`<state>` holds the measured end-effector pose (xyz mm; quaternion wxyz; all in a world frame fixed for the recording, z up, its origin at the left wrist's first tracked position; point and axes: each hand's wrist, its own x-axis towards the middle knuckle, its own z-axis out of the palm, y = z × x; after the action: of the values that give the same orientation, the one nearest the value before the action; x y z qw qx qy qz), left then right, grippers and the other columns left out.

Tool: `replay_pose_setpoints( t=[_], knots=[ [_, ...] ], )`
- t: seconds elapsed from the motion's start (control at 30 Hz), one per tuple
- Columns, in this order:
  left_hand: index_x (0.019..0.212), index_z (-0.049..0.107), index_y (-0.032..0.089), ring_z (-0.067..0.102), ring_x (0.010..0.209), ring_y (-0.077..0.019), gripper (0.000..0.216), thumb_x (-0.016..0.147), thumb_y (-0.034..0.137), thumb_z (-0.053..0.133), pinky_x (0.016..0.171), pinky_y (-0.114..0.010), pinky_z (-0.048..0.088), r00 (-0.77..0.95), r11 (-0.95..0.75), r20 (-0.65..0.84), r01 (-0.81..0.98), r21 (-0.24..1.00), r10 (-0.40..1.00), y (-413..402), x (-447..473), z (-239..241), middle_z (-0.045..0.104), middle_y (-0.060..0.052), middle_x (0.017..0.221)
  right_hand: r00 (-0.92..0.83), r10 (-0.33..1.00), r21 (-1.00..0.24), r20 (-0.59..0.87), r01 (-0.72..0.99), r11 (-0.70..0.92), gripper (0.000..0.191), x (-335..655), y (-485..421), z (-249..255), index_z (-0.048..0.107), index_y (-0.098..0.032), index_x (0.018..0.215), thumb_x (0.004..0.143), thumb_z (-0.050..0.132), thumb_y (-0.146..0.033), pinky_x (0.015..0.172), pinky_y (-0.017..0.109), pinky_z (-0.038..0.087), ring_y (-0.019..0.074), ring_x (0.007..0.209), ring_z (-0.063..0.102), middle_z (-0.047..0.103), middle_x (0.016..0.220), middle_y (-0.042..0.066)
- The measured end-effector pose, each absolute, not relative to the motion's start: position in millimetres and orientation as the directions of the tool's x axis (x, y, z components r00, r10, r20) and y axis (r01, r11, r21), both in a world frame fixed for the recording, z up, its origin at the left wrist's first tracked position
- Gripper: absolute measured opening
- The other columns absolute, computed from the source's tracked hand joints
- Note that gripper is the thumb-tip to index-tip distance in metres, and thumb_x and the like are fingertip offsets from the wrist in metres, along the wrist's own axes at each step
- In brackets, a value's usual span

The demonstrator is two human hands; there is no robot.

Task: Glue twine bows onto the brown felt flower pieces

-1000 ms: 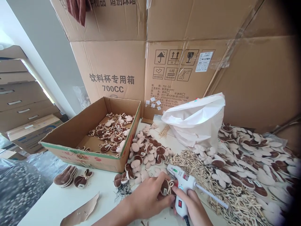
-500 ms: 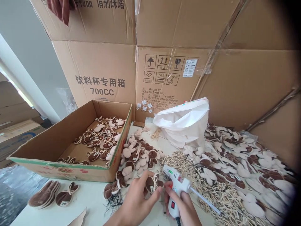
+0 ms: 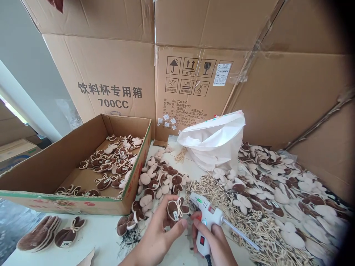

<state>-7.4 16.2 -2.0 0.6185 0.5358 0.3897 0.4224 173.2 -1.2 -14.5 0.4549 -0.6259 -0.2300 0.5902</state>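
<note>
Between the thumb and fingers of my left hand (image 3: 161,229) is a brown fabric bunny-shaped piece (image 3: 174,210) with a cream cord bow and a small white label. My right hand (image 3: 212,236) is wrapped round the handle of a white glue gun (image 3: 205,210). A clear glue stick (image 3: 241,234) sticks out of its back end. The gun's nozzle points up and left, close beside the bunny piece; I cannot tell whether they touch. Loose cream cord bows (image 3: 266,236) lie in a heap to the right of the gun.
An open cardboard box (image 3: 30,203) at left holds several bow-tied pieces. Bunny pieces (image 3: 149,173) are piled beside it, and many more (image 3: 288,188) lie at right. A white bag (image 3: 219,147) stands behind. Brown pieces (image 3: 39,232) are stacked at front left. Tall cardboard (image 3: 188,22) closes off the back.
The view has shifted slightly, so the background sits further left and a little higher. My left hand has tilted the bunny piece, and its bow and label now face the camera more.
</note>
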Motion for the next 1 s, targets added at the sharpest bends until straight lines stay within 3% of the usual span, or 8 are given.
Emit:
replay_pose_setpoints(
  t=[0.1,0.2,0.33,0.47,0.73,1.0],
  knots=[
    [0.135,0.045,0.028,0.056,0.078,-0.0175,0.046,0.101,0.059,0.052,0.074,-0.030,0.046,0.312,0.160,-0.119,-0.111,0.981,0.943,16.2,-8.5,0.6,0.063,-0.001,0.095,0.200,0.821,-0.836,-0.535,-0.264,-0.480,0.040,172.1,0.6,-11.0,0.059,-0.022,0.081,0.074,0.085,-0.052,0.051,0.028,0.042,0.0176,0.051,0.058,0.061,0.054,-0.004],
    [0.133,0.050,0.027,0.053,0.073,-0.0165,0.046,0.105,0.062,0.040,0.070,-0.029,0.044,0.282,0.229,-0.181,-0.145,0.963,0.942,18.0,-8.4,4.8,0.062,-0.002,0.091,0.212,0.808,-0.829,-0.550,-0.260,-0.496,0.040,173.4,1.7,-11.4,0.059,-0.022,0.078,0.074,0.084,-0.053,0.050,0.028,0.043,0.0180,0.051,0.058,0.060,0.053,-0.004],
    [0.130,0.054,0.022,0.051,0.069,-0.0147,0.046,0.103,0.059,0.047,0.066,-0.027,0.044,0.200,0.170,-0.145,-0.116,0.979,0.969,25.0,-6.0,3.1,0.065,-0.003,0.090,0.234,0.805,-0.838,-0.545,-0.187,-0.513,0.041,176.1,1.2,-15.4,0.057,-0.022,0.072,0.076,0.082,-0.055,0.050,0.029,0.043,0.0185,0.051,0.059,0.060,0.053,-0.003],
    [0.118,0.059,0.019,0.050,0.063,-0.0120,0.040,0.103,0.055,0.051,0.060,-0.023,0.042,0.165,0.096,-0.088,-0.041,0.995,0.982,29.2,-5.5,-2.7,0.066,-0.002,0.085,0.131,0.877,-0.885,-0.463,-0.129,-0.448,0.042,174.3,-0.4,-12.5,0.066,-0.021,0.095,0.078,0.078,-0.057,0.049,0.028,0.041,0.0160,0.048,0.056,0.061,0.057,-0.005],
    [0.114,0.057,0.020,0.049,0.062,-0.0113,0.036,0.104,0.054,0.050,0.060,-0.023,0.043,0.170,0.096,-0.081,-0.083,0.992,0.982,29.3,-9.2,0.4,0.064,-0.001,0.083,0.098,0.866,-0.868,-0.490,-0.145,-0.474,0.054,177.5,1.1,-17.2,0.065,-0.020,0.102,0.073,0.081,-0.063,0.051,0.030,0.048,0.0172,0.050,0.056,0.062,0.059,-0.003],
    [0.129,0.058,0.025,0.052,0.070,-0.0165,0.047,0.104,0.062,0.041,0.070,-0.029,0.045,0.121,0.270,-0.254,-0.143,0.952,0.960,24.2,-8.6,-7.3,0.063,-0.002,0.086,-0.003,0.877,-0.867,-0.480,-0.149,-0.475,0.048,185.3,5.1,-27.5,0.066,-0.022,0.100,0.079,0.076,-0.064,0.049,0.030,0.039,0.0183,0.048,0.059,0.064,0.061,-0.003]
  ],
)
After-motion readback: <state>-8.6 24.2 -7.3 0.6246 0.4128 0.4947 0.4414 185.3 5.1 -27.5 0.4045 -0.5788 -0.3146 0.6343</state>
